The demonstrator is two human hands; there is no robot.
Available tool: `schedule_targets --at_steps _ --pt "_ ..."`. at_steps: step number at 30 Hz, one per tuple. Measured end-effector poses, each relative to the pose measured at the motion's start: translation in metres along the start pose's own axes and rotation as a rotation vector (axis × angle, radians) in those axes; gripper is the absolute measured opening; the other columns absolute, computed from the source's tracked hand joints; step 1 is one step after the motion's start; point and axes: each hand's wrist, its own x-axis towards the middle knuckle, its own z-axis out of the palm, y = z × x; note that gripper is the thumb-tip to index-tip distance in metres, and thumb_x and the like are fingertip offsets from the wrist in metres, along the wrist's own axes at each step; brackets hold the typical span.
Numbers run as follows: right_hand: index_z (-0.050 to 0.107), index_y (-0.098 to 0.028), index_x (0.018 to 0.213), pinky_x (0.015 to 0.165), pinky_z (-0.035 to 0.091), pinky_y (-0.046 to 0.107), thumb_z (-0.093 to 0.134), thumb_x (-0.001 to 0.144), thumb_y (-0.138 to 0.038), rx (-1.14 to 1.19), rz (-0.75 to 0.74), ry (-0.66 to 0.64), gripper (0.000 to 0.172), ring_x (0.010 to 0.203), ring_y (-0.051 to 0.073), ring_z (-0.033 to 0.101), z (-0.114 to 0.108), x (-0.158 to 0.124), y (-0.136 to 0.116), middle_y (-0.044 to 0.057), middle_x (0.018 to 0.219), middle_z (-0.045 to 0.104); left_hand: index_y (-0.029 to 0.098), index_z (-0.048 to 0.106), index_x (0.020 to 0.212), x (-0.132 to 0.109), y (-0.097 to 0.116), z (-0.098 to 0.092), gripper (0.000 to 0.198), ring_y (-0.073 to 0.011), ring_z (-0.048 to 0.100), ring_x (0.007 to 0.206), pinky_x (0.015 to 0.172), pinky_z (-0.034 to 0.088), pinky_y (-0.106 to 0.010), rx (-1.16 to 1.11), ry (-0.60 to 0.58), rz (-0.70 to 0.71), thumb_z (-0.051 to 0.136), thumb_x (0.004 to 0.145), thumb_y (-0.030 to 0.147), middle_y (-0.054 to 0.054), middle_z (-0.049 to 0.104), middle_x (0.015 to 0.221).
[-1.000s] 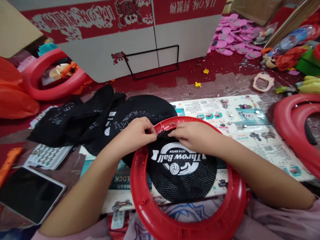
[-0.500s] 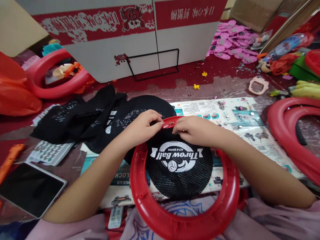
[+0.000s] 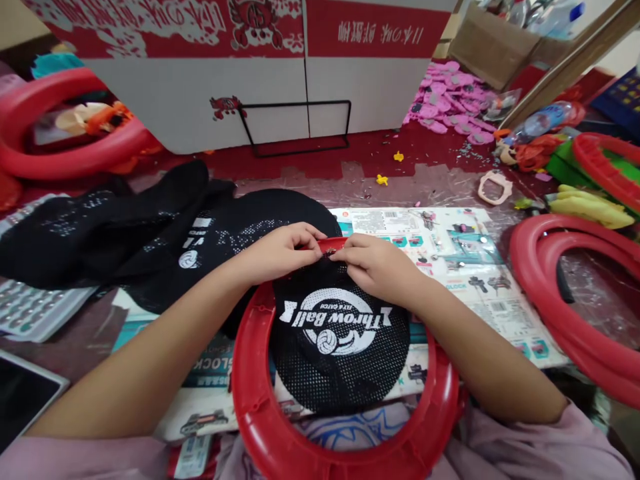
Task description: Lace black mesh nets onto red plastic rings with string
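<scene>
A red plastic ring (image 3: 253,410) lies near me with its ribbed inner side up. Across its opening hangs a round black mesh net (image 3: 340,385) with white "Throw Ball" print, upside down to me. At the ring's far edge, my left hand (image 3: 285,252) is closed, thumb and fingertips pinching the net's edge. My right hand (image 3: 376,268) pinches the same edge just to the right, fingertips close to the left ones. Small bits show on the ring between the hands, too small to name. The fingers partly hide the pinched edge.
Several black mesh nets (image 3: 150,220) lie at left, above a tray of small round pieces (image 3: 45,307) and a tablet-like device (image 3: 20,393). More red rings (image 3: 530,267) are stacked at right. A large white and red carton (image 3: 260,80) stands behind; pink pieces (image 3: 445,100) are heaped beside it.
My fingertips have drawn closer together at the ring's far edge, still on the net. The view has shifted, so the surroundings sit elsewhere in the picture.
</scene>
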Motion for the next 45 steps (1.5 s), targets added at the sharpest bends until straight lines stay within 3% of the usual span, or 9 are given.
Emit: schedule_targets --at_steps 16,27,32,35,45 --pt "0.071 -0.017 0.106 0.067 0.039 0.029 0.039 0.09 -0.017 -0.259 0.043 -0.017 0.035 0.079 0.019 0.053 0.003 0.0 -0.008 0.011 0.094 0.063 0.017 0.062 0.063 0.001 -0.001 0.008 0.022 -0.0194 0.061 0.088 0.078 0.049 -0.034 0.058 0.077 0.01 0.055 0.076 0.033 -0.006 0.062 0.108" --pt "0.071 -0.021 0.106 0.066 0.042 0.03 0.044 0.089 -0.018 -0.286 0.095 -0.077 0.033 0.082 0.021 0.06 -0.002 -0.003 -0.009 0.009 0.093 0.068 0.017 0.063 0.065 0.002 -0.005 0.012 0.016 -0.0209 0.06 0.097 0.094 0.045 -0.037 0.13 0.139 0.081 0.057 0.075 0.028 -0.006 0.064 0.102" --pt "0.073 -0.019 0.102 0.079 0.047 0.031 0.048 0.083 -0.011 -0.054 0.105 -0.115 0.032 0.089 0.02 0.064 -0.016 -0.008 -0.006 0.006 0.098 0.072 0.019 0.058 0.088 -0.006 -0.002 0.015 0.012 -0.0195 0.057 0.101 0.094 0.044 -0.037 0.169 0.139 0.226 0.047 0.085 0.025 -0.006 0.061 0.105" --pt "0.074 -0.016 0.095 0.082 0.047 0.03 0.049 0.08 -0.009 0.021 0.099 -0.085 0.03 0.088 0.019 0.064 -0.023 -0.009 -0.001 0.007 0.095 0.072 0.019 0.057 0.09 -0.011 0.001 0.015 0.013 -0.02 0.053 0.11 0.1 0.04 -0.039 0.221 0.078 0.32 0.045 0.089 0.024 -0.007 0.06 0.113" --pt "0.074 -0.018 0.1 0.072 0.042 0.029 0.045 0.083 -0.015 -0.135 0.14 -0.051 0.033 0.081 0.019 0.058 -0.02 -0.006 0.007 0.008 0.085 0.064 0.019 0.063 0.119 -0.012 -0.001 0.02 0.034 -0.0242 0.048 0.118 0.105 0.036 -0.043 0.455 0.076 0.441 0.043 0.091 0.023 -0.011 0.055 0.123"
